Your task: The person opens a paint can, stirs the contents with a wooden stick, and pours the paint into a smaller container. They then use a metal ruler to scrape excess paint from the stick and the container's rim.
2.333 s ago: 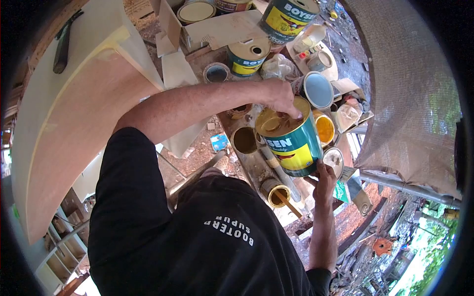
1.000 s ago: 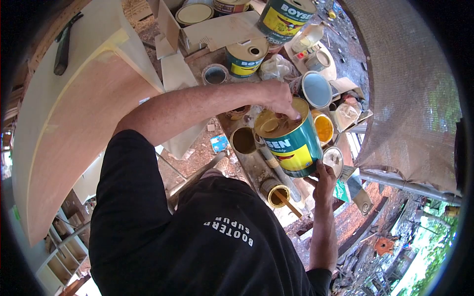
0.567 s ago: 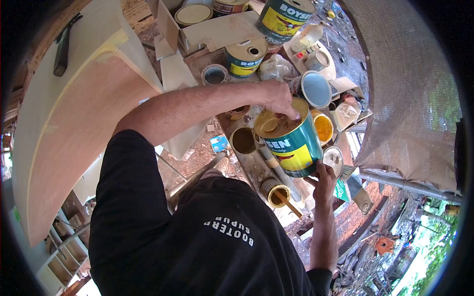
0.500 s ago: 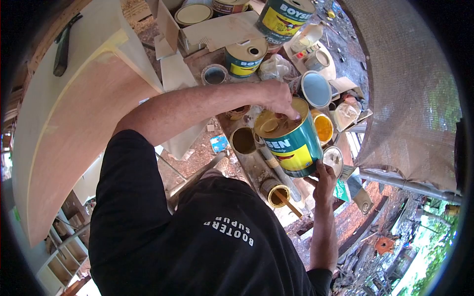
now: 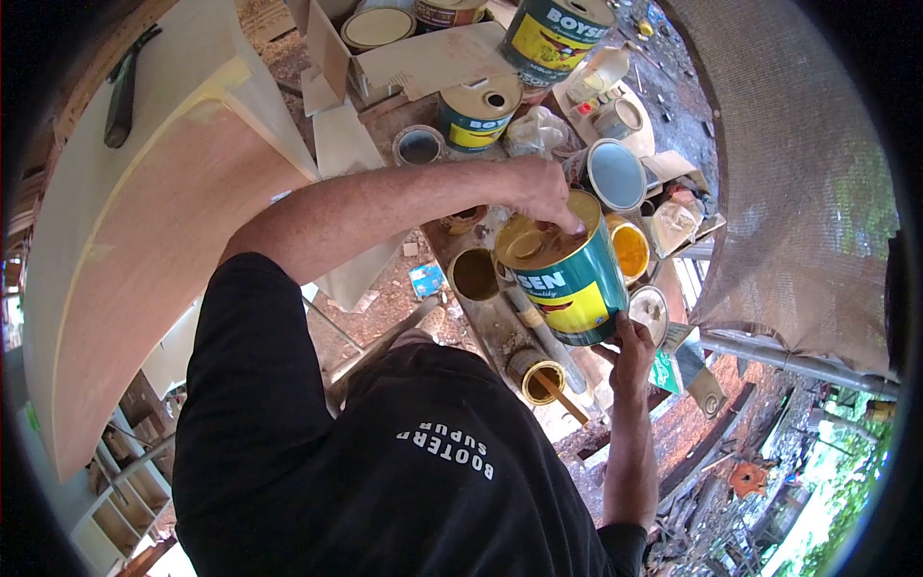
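Observation:
A large green Boysen paint can (image 5: 567, 293) with a yellow label is held tilted between both hands, its brownish lid facing up and left. On top of it, my left hand (image 5: 544, 192) has its fingers curled down at the far edge of the lid. My right hand (image 5: 630, 354) grips the can's lower right side near the base, thumb and fingers against it. Just behind the can stands an open tin of orange-yellow paint (image 5: 628, 252). An open tin with a stick (image 5: 543, 382) is below it, and an open tin with brown contents (image 5: 474, 274) is to its left.
Two more Boysen cans (image 5: 479, 113) (image 5: 556, 40) stand farther back. A grey-topped tin (image 5: 615, 175) is beyond my left hand. A curved wooden panel (image 5: 173, 231) fills the left, with a hammer (image 5: 122, 96) on it. Mesh netting (image 5: 788, 163) hangs at right.

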A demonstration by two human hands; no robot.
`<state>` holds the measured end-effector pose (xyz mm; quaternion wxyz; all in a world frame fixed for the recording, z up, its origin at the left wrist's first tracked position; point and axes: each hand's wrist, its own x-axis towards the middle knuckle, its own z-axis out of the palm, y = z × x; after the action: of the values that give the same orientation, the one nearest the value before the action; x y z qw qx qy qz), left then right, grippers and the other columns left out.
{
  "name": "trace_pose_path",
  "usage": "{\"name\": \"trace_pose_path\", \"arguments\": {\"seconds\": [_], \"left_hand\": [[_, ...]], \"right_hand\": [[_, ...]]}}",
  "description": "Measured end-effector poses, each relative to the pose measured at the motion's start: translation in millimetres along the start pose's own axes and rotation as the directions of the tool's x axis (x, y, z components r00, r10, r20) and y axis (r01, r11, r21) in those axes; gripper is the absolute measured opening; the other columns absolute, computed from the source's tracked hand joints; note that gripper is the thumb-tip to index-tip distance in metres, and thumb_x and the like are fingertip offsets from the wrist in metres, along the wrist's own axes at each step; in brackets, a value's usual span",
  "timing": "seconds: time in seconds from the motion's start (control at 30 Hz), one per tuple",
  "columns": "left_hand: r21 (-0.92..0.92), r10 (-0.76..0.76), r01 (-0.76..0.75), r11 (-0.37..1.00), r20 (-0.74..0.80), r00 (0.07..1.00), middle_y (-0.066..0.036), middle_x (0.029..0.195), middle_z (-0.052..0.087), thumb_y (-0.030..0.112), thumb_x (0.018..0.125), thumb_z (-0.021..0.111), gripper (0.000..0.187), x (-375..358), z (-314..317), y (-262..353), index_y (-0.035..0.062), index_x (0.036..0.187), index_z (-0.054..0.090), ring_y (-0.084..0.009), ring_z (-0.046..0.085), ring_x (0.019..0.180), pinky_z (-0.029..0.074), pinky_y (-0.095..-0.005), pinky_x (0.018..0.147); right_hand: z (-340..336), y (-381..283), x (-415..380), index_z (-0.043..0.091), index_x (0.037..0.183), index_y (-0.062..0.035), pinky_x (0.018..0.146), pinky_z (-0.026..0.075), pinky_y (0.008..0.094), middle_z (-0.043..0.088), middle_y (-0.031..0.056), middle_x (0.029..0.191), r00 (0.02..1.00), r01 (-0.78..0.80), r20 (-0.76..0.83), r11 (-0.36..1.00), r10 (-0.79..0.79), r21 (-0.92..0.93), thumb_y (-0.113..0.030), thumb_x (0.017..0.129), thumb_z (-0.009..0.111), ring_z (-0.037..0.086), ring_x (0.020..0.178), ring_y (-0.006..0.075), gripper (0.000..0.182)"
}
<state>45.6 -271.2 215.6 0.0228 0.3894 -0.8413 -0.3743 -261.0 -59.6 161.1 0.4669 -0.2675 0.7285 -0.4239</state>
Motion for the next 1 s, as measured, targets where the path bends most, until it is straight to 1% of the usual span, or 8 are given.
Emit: {"name": "trace_pose_path", "arguments": {"seconds": [0.1, 0.3, 0.4, 0.5, 0.6, 0.77, 0.93, 1.0], "left_hand": [[0.017, 0.003, -0.003, 1.0, -0.009, 1.0, -0.011, 0.081, 0.078, 0.074, 0.082, 0.076, 0.068, 1.0, 0.5, 0.1, 0.006, 0.087, 0.083, -0.0269, 0.075, 0.076, 0.057, -0.0416, 0.072], [0.076, -0.003, 0.006, 0.997, -0.035, 0.999, -0.013, 0.082, 0.078, 0.074, 0.088, 0.07, 0.069, -2.2, -2.0, 11.4, 0.006, 0.087, 0.083, -0.0283, 0.076, 0.078, 0.058, -0.043, 0.075], [0.049, 0.031, -0.028, 0.998, -0.076, 0.997, -0.013, 0.082, 0.079, 0.072, 0.095, 0.062, 0.071, 1.1, -9.7, 25.6, 0.005, 0.086, 0.082, -0.0294, 0.077, 0.081, 0.059, -0.0437, 0.078], [-0.097, 0.075, -0.077, 0.992, -0.019, 0.997, -0.013, 0.081, 0.079, 0.072, 0.099, 0.054, 0.076, 8.1, -24.5, 48.8, 0.0029, 0.083, 0.08, -0.0316, 0.078, 0.083, 0.061, -0.0456, 0.083], [0.141, 0.135, -0.112, 0.984, -0.165, 0.977, -0.015, 0.082, 0.079, 0.073, 0.1, 0.05, 0.081, 28.1, -36.5, 81.1, -0.0012, 0.086, 0.079, -0.0324, 0.079, 0.087, 0.061, -0.0466, 0.088], [0.27, 0.112, -0.066, 0.961, -0.159, 0.981, -0.027, 0.097, 0.078, 0.072, 0.1, 0.05, 0.084, 15.5, -84.9, 138.9, -0.0069, 0.102, 0.078, -0.0353, 0.078, 0.1, 0.06, -0.0491, 0.094], [0.3, 0.093, -0.045, 0.953, -0.148, 0.985, -0.03, 0.112, 0.077, 0.069, 0.098, 0.055, 0.081, 13.4, -107.4, 139.9, -0.0068, 0.11, 0.079, -0.0404, 0.076, 0.107, 0.058, -0.0508, 0.098], [0.352, 0.099, -0.023, 0.936, -0.2, 0.975, -0.022, 0.112, 0.079, 0.07, 0.097, 0.055, 0.069, 42.8, -93.5, 113.2, 0.0098, 0.114, 0.083, -0.0383, 0.076, 0.106, 0.058, -0.0494, 0.097]], "right_hand": [[-0.5, -0.3, -0.7, 0.061, 0.12, 0.0115, 0.065, 0.069, 0.0363, 0.07, 0.0158, 0.099, 1.0, 0.0, 0.016, 1.0, 0.0, 0.004, -0.036, 0.1, 0.078, 0.073, 0.083, 0.0221, 0.054], [0.3, 9.4, 5.0, 0.061, 0.12, 0.01, 0.066, 0.069, 0.037, 0.067, 0.0131, 0.097, 0.998, -0.051, 0.024, 0.997, 0.05, 0.063, -0.032, 0.101, 0.075, 0.073, 0.086, 0.023, 0.049], [5.9, 13.5, 6.4, 0.063, 0.119, 0.0073, 0.071, 0.069, 0.0409, 0.065, 0.0113, 0.095, 0.998, -0.06, 0.023, 0.995, 0.058, 0.082, -0.032, 0.104, 0.066, 0.072, 0.089, 0.0247, 0.042], [1.5, 29.6, 21.7, 0.065, 0.118, 0.0033, 0.081, 0.067, 0.0473, 0.068, 0.0111, 0.098, 0.982, -0.109, 0.179, 0.958, 0.062, 0.267, -0.031, 0.104, 0.057, 0.072, 0.091, 0.0268, 0.037], [16.7, 14.8, 19.3, 0.065, 0.118, 0.0007, 0.089, 0.064, 0.0506, 0.071, 0.0113, 0.103, 0.957, -0.173, 0.282, 0.923, 0.074, 0.344, -0.031, 0.104, 0.052, 0.072, 0.091, 0.0284, 0.037], [27.4, -3.2, 42.1, 0.061, 0.129, 0.0044, 0.093, 0.062, 0.0476, 0.072, 0.016, 0.113, 0.893, -0.194, 0.447, 0.854, -0.049, 0.482, -0.021, 0.105, 0.053, 0.073, 0.098, 0.0302, 0.036], [10.4, -44.4, 17.8, 0.055, 0.141, 0.0048, 0.09, 0.062, 0.042, 0.07, 0.0166, 0.123, 0.969, 0.079, 0.205, 0.955, -0.141, 0.286, -0.016, 0.104, 0.053, 0.072, 0.1, 0.0265, 0.042], [-4.6, -44.2, 10.0, 0.055, 0.143, 0.0045, 0.09, 0.062, 0.0401, 0.069, 0.0167, 0.124, 0.966, 0.147, 0.167, 0.95, -0.197, 0.275, -0.016, 0.105, 0.056, 0.071, 0.103, 0.0253, 0.043]]}}
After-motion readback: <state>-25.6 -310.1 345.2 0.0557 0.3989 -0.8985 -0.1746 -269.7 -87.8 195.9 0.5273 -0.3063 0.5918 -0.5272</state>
